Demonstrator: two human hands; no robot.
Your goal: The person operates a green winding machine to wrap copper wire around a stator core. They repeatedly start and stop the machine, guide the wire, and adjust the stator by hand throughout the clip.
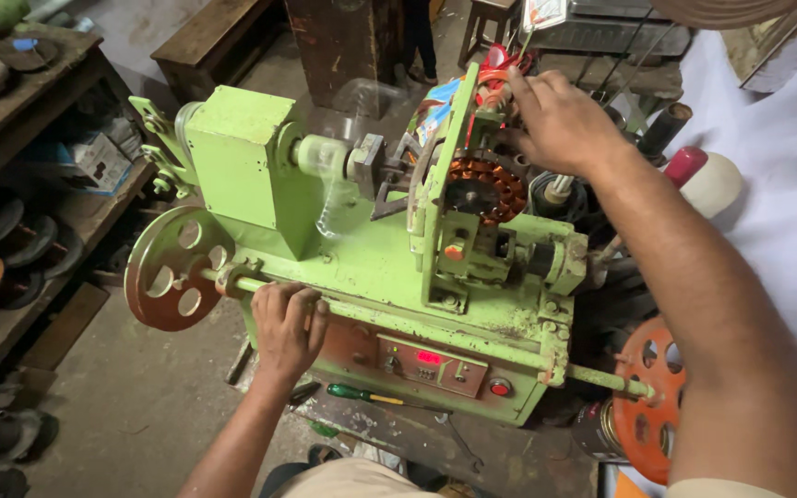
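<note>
A big light-green winding machine (362, 249) fills the middle of the view, standing on a dark, dirty table (472, 452). At its left end is a rusty brown wheel w/ round holes (170, 269); an orange wheel (648, 401) sits at the right end. The copper-wound stator (483, 189) is clamped approx. in the machine's centre. The right hand (560, 120) rests on the red wires (491, 88) above the stator, fingers bent. The left hand (288, 323) is clenched around the green front shaft (232, 281). A small white-blue box (94, 159) lies on the left shelf. A green-handled screwdriver (366, 395) lies below the red control panel (431, 364).
</note>
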